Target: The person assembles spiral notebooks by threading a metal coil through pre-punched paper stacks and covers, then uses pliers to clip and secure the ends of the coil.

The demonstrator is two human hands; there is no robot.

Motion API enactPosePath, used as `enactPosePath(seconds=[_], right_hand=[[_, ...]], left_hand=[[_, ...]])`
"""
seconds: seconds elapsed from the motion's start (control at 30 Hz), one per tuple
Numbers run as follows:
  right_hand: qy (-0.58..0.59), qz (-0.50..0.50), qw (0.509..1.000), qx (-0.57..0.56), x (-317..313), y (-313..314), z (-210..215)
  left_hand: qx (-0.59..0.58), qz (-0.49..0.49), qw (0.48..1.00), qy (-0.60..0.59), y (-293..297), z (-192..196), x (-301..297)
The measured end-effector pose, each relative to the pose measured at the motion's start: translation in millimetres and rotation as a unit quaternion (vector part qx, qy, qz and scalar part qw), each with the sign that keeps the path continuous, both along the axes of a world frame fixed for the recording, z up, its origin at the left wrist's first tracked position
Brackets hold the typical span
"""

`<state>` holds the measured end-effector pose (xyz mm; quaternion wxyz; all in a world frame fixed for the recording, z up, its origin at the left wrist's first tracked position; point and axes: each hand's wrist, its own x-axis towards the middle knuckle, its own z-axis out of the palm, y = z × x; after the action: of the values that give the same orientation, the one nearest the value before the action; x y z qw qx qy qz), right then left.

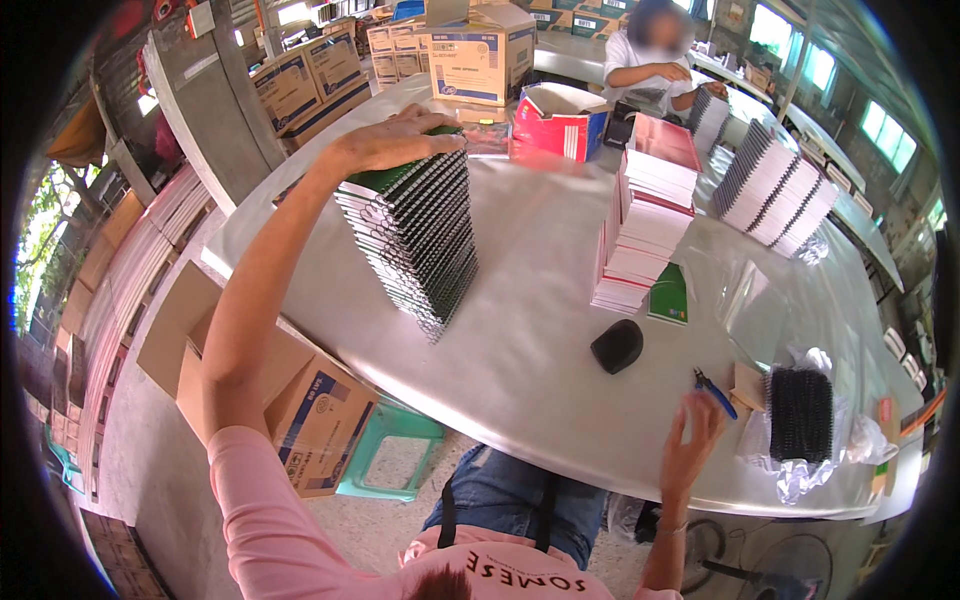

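At the left of the table, a tall stack of spiral-bound notebooks (415,235) stands with its dark coils toward me. My left hand (400,142) lies across the green cover on top, fingers stretched out over it. To the right, my right hand (688,445) hovers near the table's front edge, its fingers slightly bent and apart. Just beyond those fingertips are small blue-handled cutters (717,392); whether they touch is hard to see. A black computer-mouse-shaped object (617,347) rests further left. Behind it rises a stack of unbound books (645,225) beside a green booklet (668,295).
Black coil bindings (800,415) lie on plastic wrap at the right. Bound notebooks (775,190) stand behind. A red-and-blue box (560,125) and a carton (480,65) sit at the back. An open carton (320,420) and green stool (395,455) stand below left. A co-worker (650,60) sits opposite.
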<state>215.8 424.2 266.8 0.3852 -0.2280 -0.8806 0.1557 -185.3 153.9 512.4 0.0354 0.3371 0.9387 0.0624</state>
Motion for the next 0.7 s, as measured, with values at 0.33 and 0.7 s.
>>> enactPosePath(seconds=[0.33, 0.7], right_hand=[[-0.133, 0.384, 0.900, -0.155, 60.3, -107.6, -110.9], [-0.250, 0.133, 0.936, -0.207, 103.8, -13.0, -317.9]], left_hand=[[-0.065, -0.005, 0.997, 0.036, 1.9, 2.8, 4.3], [0.131, -0.225, 0.954, 0.152, 28.2, -18.0, 160.7]])
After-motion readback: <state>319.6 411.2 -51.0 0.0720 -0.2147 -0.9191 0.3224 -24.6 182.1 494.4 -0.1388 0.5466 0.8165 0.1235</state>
